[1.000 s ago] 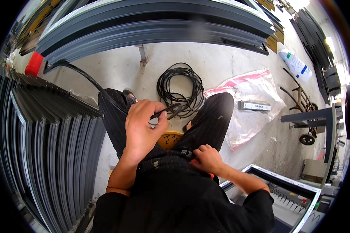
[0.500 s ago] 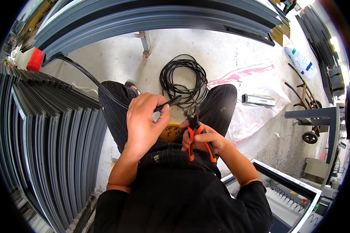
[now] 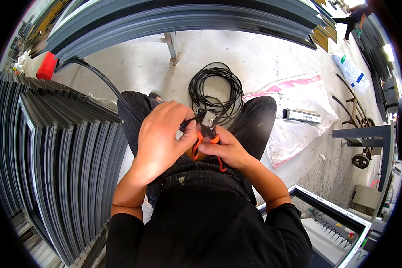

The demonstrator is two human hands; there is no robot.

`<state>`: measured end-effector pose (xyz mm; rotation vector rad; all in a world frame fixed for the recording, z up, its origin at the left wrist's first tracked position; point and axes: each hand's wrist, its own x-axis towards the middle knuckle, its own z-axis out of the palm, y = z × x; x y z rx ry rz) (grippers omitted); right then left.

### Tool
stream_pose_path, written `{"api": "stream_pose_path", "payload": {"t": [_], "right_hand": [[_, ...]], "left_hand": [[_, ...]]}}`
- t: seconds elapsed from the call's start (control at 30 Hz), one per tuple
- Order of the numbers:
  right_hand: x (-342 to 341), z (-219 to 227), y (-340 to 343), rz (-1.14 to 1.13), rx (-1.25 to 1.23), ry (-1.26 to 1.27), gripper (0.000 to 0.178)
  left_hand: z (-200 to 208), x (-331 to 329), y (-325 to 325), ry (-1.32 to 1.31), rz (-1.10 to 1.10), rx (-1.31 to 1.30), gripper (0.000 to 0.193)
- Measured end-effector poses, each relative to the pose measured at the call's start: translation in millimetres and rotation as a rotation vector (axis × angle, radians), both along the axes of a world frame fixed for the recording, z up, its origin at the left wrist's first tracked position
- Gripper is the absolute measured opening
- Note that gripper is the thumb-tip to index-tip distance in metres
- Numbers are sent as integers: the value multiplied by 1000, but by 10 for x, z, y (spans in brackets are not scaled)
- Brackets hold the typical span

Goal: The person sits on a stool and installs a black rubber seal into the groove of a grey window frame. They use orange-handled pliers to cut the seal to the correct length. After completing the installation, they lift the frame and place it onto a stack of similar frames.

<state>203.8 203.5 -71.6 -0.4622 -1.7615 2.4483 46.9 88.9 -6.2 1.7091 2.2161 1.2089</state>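
My left hand [image 3: 163,131] is closed around a long black rubber strip [image 3: 103,80], finger and thumb pinching it near its end. The strip arches back over my left thigh to the far left. In my right hand [image 3: 232,149] is a pair of cutters [image 3: 208,121] with orange-and-black handles and a metal head. Their head is right at the pinched end of the strip; I cannot tell whether the strip lies between the jaws. Beyond both hands, a loose coil of black strip [image 3: 192,87] lies on the floor between my knees.
Dark metal profiles are stacked at left [image 3: 76,165] and across the far side [image 3: 183,22]. A white sack [image 3: 295,138] carries a narrow box [image 3: 302,115]. A hand truck [image 3: 359,158] and a framed panel [image 3: 357,216] are at right. Another person [image 3: 355,20] is far right.
The cutters have moved up and left to the strip's end, their handles now closer together. The other person has come further into view at the far right.
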Motion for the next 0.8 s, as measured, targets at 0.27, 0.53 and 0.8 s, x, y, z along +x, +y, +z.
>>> {"api": "stream_pose_path", "payload": {"t": [0.27, 0.53, 0.8], "right_hand": [[-8, 11, 78, -156, 1071, 23, 45], [48, 80, 216, -195, 1277, 57, 42], [301, -106, 383, -249, 1356, -392, 26]], "left_hand": [[113, -112, 32, 48, -129, -81, 15], [165, -122, 148, 115, -185, -174, 12], [161, -170, 153, 169, -142, -95, 11]]}}
